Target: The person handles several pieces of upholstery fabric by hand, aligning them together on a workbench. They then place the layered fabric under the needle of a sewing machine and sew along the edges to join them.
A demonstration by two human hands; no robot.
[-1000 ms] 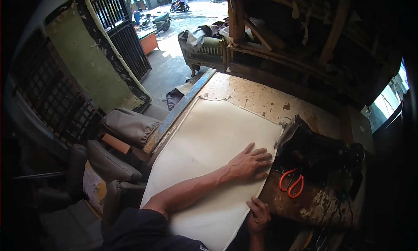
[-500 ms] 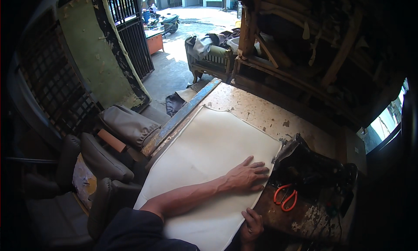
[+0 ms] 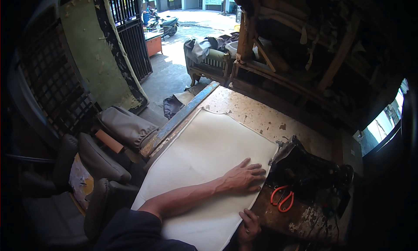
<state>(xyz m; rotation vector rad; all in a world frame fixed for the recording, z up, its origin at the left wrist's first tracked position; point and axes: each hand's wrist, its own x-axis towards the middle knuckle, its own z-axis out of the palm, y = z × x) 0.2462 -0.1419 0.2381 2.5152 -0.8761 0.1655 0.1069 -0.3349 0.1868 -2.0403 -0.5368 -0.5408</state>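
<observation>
A large off-white upholstery panel (image 3: 196,150) with a corded edge lies across the worktable. My left hand (image 3: 246,176) rests flat on it, fingers spread, close to its right edge. Lower down, my right hand (image 3: 249,225) grips that same edge, fingers on top and the thumb out of sight. The edge runs up to a dark sewing machine (image 3: 309,164), whose needle area I cannot make out in the shadow. Just right of the panel lie red-handled snips (image 3: 283,198), their blades partly lost in the dark.
The worn table (image 3: 248,103) stretches away beyond the panel. Brown padded cushions (image 3: 102,159) are piled to the left. A wooden furniture frame (image 3: 278,68) stands behind the table, beside a chair (image 3: 209,59) heaped with cloth. A doorway opens onto a street with a parked motorbike (image 3: 167,25).
The whole view has shifted slightly. Both hands keep their places on the panel, and the panel shows no clear movement against the sewing machine.
</observation>
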